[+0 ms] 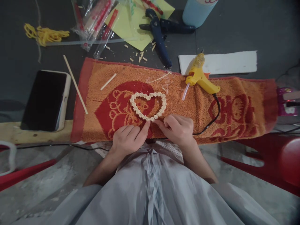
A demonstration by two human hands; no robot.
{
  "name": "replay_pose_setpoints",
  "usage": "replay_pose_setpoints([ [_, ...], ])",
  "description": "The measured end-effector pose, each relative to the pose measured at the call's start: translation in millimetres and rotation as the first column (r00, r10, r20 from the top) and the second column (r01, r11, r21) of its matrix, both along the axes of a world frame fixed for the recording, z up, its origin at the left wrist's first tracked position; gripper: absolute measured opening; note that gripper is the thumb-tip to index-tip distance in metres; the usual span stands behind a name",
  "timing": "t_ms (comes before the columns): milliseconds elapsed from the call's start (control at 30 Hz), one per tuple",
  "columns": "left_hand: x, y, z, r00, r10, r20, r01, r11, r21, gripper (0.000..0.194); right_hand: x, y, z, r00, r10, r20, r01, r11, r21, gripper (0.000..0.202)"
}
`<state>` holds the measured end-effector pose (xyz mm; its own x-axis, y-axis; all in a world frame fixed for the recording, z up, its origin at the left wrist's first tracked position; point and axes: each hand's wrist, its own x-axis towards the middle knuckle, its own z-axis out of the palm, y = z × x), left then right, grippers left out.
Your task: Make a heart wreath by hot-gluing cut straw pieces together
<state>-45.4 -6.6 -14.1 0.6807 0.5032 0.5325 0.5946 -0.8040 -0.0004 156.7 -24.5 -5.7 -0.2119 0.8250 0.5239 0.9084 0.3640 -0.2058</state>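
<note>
A heart-shaped outline (132, 103) made of small cream-coloured pieces lies on an orange and red towel (178, 106). My left hand (129, 138) is at its lower tip, index finger stretched to the edge and the other fingers curled. From the other side, my right hand (179, 127) meets the same tip with thumb and index finger close together. The fingertips of both hands nearly touch there; how firmly they grip is partly hidden. Right of the heart, a yellow glue gun (199, 76) rests with a clear glue stick protruding from its back.
A phone (44, 100) and a thin wooden stick (75, 84) lie left. Behind the towel are dark blue cutters (158, 36), cut stick bits (141, 56), plastic packets (96, 23), yellow cord (44, 35), a white board (231, 62) and a blue bottle (197, 12). The glue gun's cable (214, 120) crosses the towel.
</note>
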Motion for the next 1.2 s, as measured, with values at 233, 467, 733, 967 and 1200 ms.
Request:
replay_pose_setpoints([
  [233, 0.2, 0.0, 0.6, 1.0, 0.009, -0.01, -0.009, 1.0, 0.007, 0.028, -0.2, -1.4, -1.0, 0.999, 0.01, -0.038, -0.011, 1.0, -0.02, 0.025],
  [467, -0.1, -0.3, -1.3, 1.0, 0.014, -0.004, -0.014, 1.0, 0.005, 0.028, 1.1, 1.2, 1.0, 0.997, 0.062, -0.036, -0.066, 0.99, -0.123, 0.021],
  [733, 0.1, -0.1, -0.4, 1.0, 0.002, -0.004, -0.002, 1.0, 0.002, 0.029, 3.3, 7.0, 2.9, 0.989, 0.15, -0.007, -0.149, 0.967, -0.206, 0.023],
  [967, -0.5, -1.0, -1.9, 1.0, 0.019, -0.011, -0.019, 1.0, -0.003, 0.029, 2.1, 7.0, 5.6, 0.989, 0.144, -0.011, -0.142, 0.954, -0.263, 0.024],
  [1200, -0.6, -1.2, -2.1, 1.0, 0.015, -0.006, -0.015, 1.0, -0.005, 0.031, 3.9, 7.3, 4.3, 0.987, 0.157, -0.023, -0.157, 0.947, -0.28, 0.024],
])
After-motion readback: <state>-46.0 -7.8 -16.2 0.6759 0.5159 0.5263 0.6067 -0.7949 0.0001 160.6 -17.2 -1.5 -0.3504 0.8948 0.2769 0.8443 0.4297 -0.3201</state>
